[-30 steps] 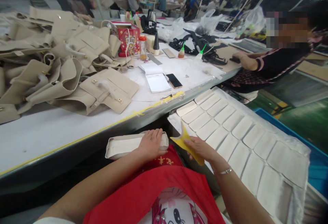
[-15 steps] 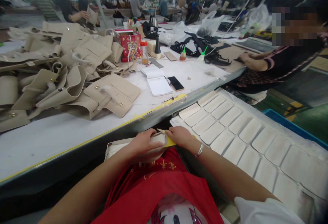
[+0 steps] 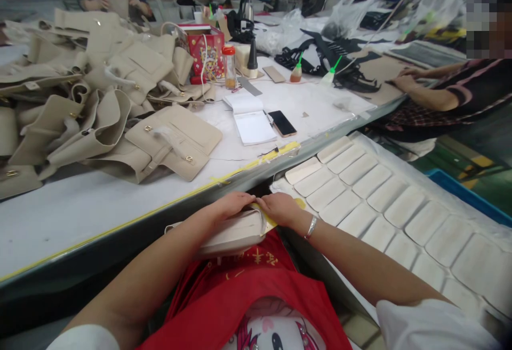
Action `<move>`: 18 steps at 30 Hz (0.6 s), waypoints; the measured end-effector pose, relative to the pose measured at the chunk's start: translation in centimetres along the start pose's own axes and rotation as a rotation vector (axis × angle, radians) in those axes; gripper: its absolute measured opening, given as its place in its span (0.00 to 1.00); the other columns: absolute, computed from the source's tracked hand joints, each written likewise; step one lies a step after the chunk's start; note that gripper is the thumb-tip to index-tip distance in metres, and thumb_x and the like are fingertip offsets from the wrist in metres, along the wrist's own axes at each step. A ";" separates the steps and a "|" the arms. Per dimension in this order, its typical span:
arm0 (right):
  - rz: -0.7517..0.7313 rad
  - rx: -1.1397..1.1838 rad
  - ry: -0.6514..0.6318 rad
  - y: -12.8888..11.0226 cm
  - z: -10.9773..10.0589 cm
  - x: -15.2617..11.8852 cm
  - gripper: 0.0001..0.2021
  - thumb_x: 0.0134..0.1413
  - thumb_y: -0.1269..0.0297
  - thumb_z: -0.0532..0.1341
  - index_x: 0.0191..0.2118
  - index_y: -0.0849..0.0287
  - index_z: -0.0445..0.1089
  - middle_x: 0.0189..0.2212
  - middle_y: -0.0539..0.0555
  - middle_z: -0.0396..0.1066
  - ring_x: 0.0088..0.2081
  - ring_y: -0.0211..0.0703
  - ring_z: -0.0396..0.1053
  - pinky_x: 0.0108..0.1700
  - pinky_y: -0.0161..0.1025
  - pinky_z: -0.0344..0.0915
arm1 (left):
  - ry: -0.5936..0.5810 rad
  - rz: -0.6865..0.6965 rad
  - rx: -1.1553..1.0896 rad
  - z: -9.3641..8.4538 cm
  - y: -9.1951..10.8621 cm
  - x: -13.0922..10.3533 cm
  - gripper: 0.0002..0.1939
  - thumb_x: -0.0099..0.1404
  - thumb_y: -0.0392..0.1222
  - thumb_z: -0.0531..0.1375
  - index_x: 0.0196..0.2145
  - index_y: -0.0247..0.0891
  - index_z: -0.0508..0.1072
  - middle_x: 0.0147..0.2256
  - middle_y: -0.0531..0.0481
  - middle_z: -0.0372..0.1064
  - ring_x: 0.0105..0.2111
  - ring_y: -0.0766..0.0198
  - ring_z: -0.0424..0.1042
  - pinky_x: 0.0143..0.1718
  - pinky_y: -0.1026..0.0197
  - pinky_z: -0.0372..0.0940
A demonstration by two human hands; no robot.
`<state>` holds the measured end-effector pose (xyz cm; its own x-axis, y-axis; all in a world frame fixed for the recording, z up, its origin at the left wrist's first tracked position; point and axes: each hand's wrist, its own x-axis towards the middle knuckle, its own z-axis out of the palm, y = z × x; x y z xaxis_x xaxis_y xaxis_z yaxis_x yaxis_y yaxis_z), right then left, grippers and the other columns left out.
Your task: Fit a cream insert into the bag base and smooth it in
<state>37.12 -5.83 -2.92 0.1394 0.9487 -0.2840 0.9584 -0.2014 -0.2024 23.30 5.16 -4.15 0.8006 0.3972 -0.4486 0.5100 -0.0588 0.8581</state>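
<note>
A cream bag piece (image 3: 236, 232) rests on my lap against the red apron (image 3: 276, 270), close to the table edge. My left hand (image 3: 234, 204) is closed over its far side, fingers bent over the rim. At its right end my right hand (image 3: 278, 207) pinches a thin yellow strip (image 3: 269, 224) that lies along the bag piece's edge. The fingertips of both hands nearly meet at the top corner. Part of the piece is hidden under my left forearm.
Beige bags (image 3: 172, 139) are heaped on the white table (image 3: 80, 211) at left. A notebook (image 3: 254, 126), a phone (image 3: 282, 123) and glue bottles (image 3: 296, 71) lie beyond. Cream panels (image 3: 376, 179) cover a board at right. A person's hands (image 3: 408, 80) work at the far right.
My left hand has slid to the far side of the bag piece, showing more of its near face. The table items appear shifted as the view tilted down.
</note>
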 end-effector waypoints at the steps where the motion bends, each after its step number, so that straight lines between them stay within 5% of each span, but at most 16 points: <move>1: 0.006 -0.002 0.000 0.0 0.0 0.0 0.29 0.63 0.50 0.39 0.35 0.60 0.73 0.34 0.63 0.74 0.37 0.51 0.71 0.38 0.42 0.61 | -0.013 -0.008 -0.019 0.0 -0.1 0.0 0.22 0.59 0.57 0.53 0.29 0.35 0.75 0.29 0.50 0.73 0.31 0.61 0.68 0.32 0.63 0.61; 8: -0.005 -0.022 0.001 0.2 -0.1 0.5 0.29 0.63 0.52 0.38 0.36 0.60 0.73 0.34 0.63 0.74 0.38 0.53 0.71 0.39 0.43 0.61 | -0.057 -0.056 -0.072 -0.3 0.4 -0.2 0.19 0.56 0.56 0.56 0.26 0.36 0.72 0.23 0.54 0.67 0.24 0.66 0.62 0.28 0.64 0.57; 18: -0.048 -0.131 0.060 -0.8 -0.7 0.3 0.29 0.64 0.53 0.35 0.39 0.58 0.71 0.32 0.60 0.74 0.35 0.50 0.72 0.34 0.41 0.63 | -0.145 -0.061 -0.083 -1.1 0.3 -0.3 0.21 0.54 0.58 0.56 0.29 0.35 0.72 0.27 0.52 0.69 0.27 0.64 0.64 0.32 0.62 0.58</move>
<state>36.57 -5.24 -2.21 0.1034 0.9700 -0.2198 0.9880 -0.1256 -0.0897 22.85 5.99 -3.44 0.8091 0.2609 -0.5266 0.5360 0.0397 0.8433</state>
